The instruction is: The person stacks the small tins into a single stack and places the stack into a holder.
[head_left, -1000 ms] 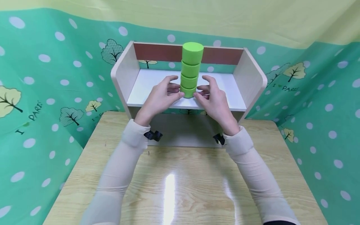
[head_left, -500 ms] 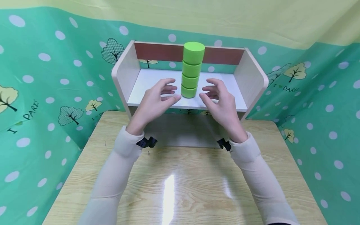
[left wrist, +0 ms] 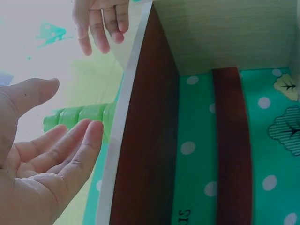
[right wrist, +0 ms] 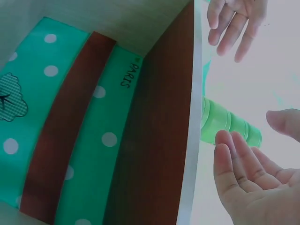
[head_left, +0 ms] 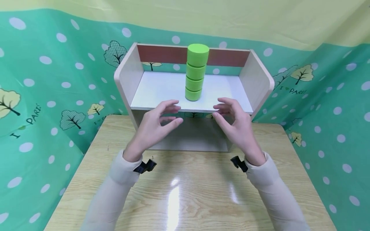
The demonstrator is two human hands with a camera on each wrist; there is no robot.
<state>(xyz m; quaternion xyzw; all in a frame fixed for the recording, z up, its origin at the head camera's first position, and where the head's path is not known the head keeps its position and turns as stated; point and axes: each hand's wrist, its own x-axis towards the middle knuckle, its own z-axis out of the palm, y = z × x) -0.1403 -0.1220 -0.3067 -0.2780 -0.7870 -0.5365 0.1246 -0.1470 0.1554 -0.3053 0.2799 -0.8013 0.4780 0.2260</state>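
Note:
A tower of several bright green round, cup-like pieces (head_left: pixel 197 72) stands upright on the white upper shelf board (head_left: pixel 164 88), near its front edge. The widest piece is on top, with a flat face upward. My left hand (head_left: pixel 153 126) is in front of the shelf edge, left of the tower, its fingers relaxed and holding nothing. On the other side, my right hand (head_left: pixel 238 126) mirrors it, thumb and fingers spread apart with nothing between them. Both wrist views show the green tower beyond the fingertips, with a gap between.
The shelf unit has pale side panels (head_left: pixel 258 80) and a dark red back strip (head_left: pixel 228 57). It stands at the back of a wood-grain table (head_left: pixel 202 186). A green dotted curtain (head_left: pixel 43 96) hangs behind and at both sides.
Both hands have come away from the base of the green tower, drawing back toward the body and slightly apart. The tower stays standing in the same place.

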